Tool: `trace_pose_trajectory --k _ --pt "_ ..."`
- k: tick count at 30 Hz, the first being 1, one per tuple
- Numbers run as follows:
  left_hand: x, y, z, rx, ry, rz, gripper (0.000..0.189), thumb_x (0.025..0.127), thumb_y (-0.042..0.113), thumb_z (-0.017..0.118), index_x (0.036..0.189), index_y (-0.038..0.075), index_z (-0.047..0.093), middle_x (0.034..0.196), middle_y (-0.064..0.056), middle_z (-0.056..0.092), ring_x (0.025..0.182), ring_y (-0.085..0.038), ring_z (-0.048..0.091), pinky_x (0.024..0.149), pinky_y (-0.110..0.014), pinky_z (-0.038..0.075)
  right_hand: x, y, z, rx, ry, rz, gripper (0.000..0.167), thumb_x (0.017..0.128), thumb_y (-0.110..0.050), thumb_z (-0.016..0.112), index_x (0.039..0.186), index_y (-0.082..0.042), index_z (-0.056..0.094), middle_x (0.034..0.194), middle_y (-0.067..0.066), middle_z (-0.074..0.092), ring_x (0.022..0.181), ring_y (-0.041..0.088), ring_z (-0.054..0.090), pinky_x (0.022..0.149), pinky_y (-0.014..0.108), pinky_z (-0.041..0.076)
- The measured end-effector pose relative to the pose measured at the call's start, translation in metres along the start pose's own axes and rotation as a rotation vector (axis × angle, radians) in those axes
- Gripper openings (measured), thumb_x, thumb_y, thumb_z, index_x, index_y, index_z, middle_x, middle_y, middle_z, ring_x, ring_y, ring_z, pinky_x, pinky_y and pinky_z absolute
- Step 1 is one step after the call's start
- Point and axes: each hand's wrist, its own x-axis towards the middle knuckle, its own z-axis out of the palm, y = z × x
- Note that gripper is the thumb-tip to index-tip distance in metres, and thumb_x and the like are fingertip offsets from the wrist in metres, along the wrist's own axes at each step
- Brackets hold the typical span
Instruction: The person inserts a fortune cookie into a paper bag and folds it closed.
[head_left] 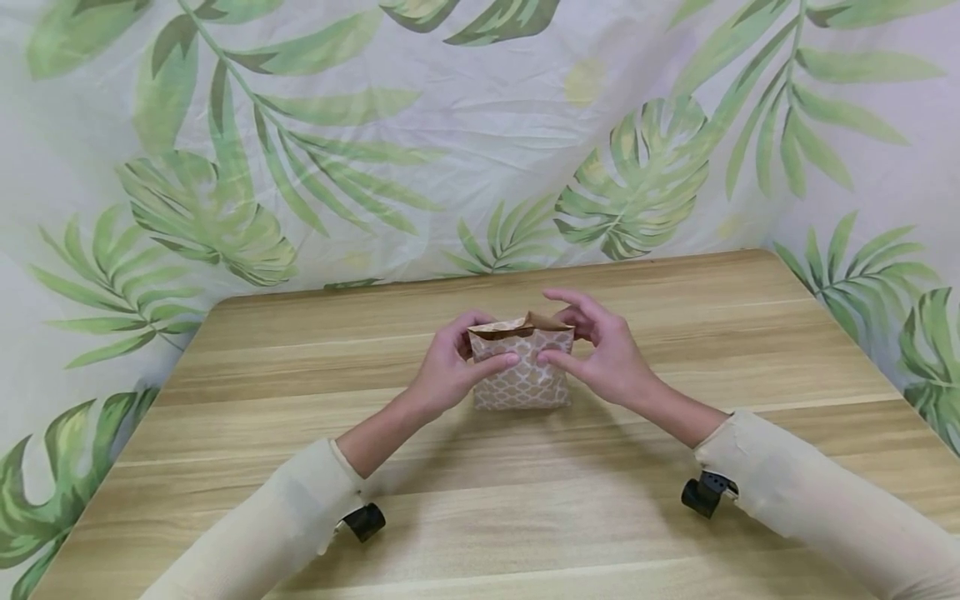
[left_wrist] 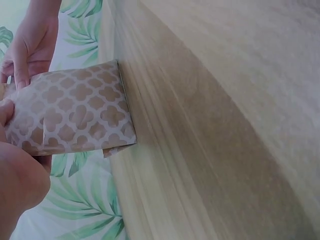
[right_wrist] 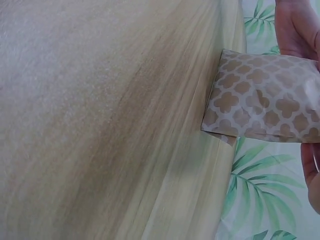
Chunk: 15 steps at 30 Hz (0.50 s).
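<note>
A brown paper bag (head_left: 521, 379) with a white lattice pattern stands upright on the wooden table, its top edge parted and partly folded. My left hand (head_left: 457, 360) grips its left side, thumb across the front and fingers behind. On the other side my right hand (head_left: 600, 350) pinches the bag near the top, thumb on the front, with the index finger raised above the rim. The left wrist view shows the bag (left_wrist: 75, 112) with its base at the tabletop. In the right wrist view the same bag (right_wrist: 265, 100) hides part of the hands. Its inside is hidden.
The wood-grain table (head_left: 300, 400) reaches back to a cloth (head_left: 480, 125) printed with green leaves, which hangs behind and at both sides. Small black cameras (head_left: 365, 522) hang below the cream sleeves (head_left: 810, 475).
</note>
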Motion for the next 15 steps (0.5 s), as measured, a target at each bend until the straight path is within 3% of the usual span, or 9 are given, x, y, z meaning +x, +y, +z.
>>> trace_pose_trajectory --k 8,15 --pt "0.0004 0.0003 0.0043 -0.049 0.046 0.013 0.023 0.089 -0.009 0.075 0.107 -0.005 0.061 0.087 0.000 0.070 0.069 -0.009 0.060 0.060 -0.021 0.051 0.0002 0.0001 0.0012 0.030 0.023 -0.008 0.074 0.073 0.014 0.086 0.140 0.004 0.056 0.099 0.018 0.074 0.086 0.013 0.070 0.077 0.019 0.055" --pt "0.0017 -0.0017 0.0036 -0.039 0.047 0.060 0.030 0.090 -0.010 0.072 0.117 -0.008 0.061 0.097 -0.001 0.069 0.074 -0.007 0.057 0.062 -0.020 0.048 0.0028 0.0009 0.0013 0.029 0.069 0.008 0.069 0.074 0.016 0.085 0.137 0.006 0.057 0.093 0.019 0.075 0.085 0.013 0.072 0.077 0.019 0.056"
